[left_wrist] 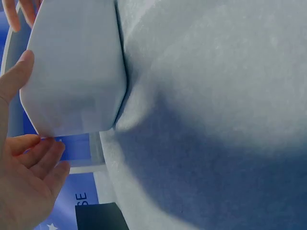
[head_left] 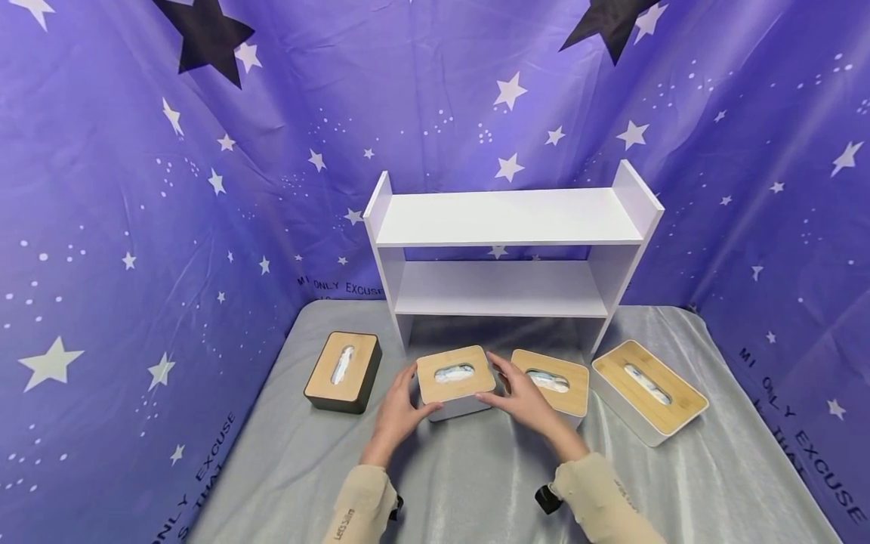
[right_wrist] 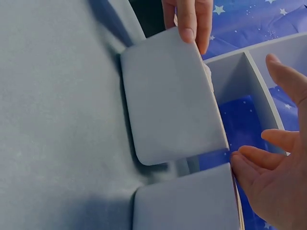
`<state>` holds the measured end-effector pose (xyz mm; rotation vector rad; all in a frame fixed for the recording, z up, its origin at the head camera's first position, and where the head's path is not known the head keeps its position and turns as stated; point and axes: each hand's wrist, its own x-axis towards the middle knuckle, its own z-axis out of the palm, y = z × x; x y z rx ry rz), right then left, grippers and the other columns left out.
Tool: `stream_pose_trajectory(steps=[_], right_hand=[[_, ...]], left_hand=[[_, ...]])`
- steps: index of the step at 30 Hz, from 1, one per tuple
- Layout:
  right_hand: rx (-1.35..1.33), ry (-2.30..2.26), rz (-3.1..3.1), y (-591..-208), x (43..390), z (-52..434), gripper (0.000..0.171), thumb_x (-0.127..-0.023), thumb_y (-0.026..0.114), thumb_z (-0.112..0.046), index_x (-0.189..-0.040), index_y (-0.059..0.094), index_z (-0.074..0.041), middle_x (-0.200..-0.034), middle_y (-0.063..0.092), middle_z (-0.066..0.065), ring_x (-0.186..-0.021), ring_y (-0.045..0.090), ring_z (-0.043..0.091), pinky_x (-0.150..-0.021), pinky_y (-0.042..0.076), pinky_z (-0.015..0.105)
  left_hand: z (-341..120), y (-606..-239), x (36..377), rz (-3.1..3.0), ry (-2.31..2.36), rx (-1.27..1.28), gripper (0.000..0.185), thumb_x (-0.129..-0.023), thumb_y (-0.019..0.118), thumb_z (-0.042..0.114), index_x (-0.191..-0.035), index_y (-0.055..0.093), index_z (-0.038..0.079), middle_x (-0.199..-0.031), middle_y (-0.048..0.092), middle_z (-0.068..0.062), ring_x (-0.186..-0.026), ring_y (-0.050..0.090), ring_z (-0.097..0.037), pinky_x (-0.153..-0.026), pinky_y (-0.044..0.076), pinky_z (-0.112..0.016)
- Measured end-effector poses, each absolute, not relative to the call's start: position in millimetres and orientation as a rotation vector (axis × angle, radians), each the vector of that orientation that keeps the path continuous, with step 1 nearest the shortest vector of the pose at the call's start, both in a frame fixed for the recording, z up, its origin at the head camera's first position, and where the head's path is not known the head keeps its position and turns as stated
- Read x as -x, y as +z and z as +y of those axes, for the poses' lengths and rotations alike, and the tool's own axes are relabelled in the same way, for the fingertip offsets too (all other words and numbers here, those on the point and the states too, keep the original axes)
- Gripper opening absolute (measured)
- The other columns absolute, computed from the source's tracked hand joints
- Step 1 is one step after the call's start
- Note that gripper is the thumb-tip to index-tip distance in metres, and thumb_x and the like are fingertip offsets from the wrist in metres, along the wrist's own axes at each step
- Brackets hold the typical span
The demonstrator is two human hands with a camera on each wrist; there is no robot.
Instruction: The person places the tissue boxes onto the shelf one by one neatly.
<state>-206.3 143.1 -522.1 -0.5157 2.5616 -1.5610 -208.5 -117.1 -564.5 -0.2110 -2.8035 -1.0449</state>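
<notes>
In the middle of the table a pale grey tissue box (head_left: 458, 375) with a wooden lid and an oval slot stands before the shelf. My left hand (head_left: 396, 409) holds its left end, thumb on the front side and fingers at the end, as the left wrist view shows. At the box's right end is my right hand (head_left: 522, 399). Its fingertips reach to the lid's corner, and the thumb stands off the wall in the right wrist view, fingers spread. Close by on the right sits a second pale tissue box (head_left: 567, 375), partly behind the right hand.
Behind the boxes rises a white two-tier shelf (head_left: 503, 289). A dark-sided tissue box (head_left: 343, 370) sits at the left of the grey cloth-covered table (head_left: 469, 483), and a white tissue box (head_left: 650, 391) lies angled at the right. Purple star-print curtains (head_left: 435, 113) enclose the table.
</notes>
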Motion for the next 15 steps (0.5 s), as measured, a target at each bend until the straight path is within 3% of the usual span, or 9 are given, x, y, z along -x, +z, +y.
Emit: stream_pose_trajectory(steps=[10,15], right_hand=[[0.300,-1.901,2.432,-533,191,117,0.089,-0.092,0.072,-0.018,-0.157,0.015,0.004,-0.162,0.020,0.028,-0.150,0.023,0.043,-0.121,0.028,0.048],[0.271,-1.969,2.492,-547,185,108,0.089,-0.092,0.073,-0.015,-0.156,0.016,0.005,-0.161,0.022,0.029,-0.150,0.025,0.043,-0.120,0.029,0.049]], left_hand=[[-127,-567,216,-2.761,-1.016,0.174,0.076,-0.078,0.084,0.040,-0.141,0.055,0.009,-0.143,0.056,-0.013,-0.132,0.055,-0.034,-0.106,0.050,-0.051],[-128,-567,216,-2.744,-0.983,0.176,0.072,-0.078,0.083,0.041,-0.138,0.058,0.009,-0.142,0.058,-0.012,-0.130,0.057,-0.033,-0.105,0.051,-0.050]])
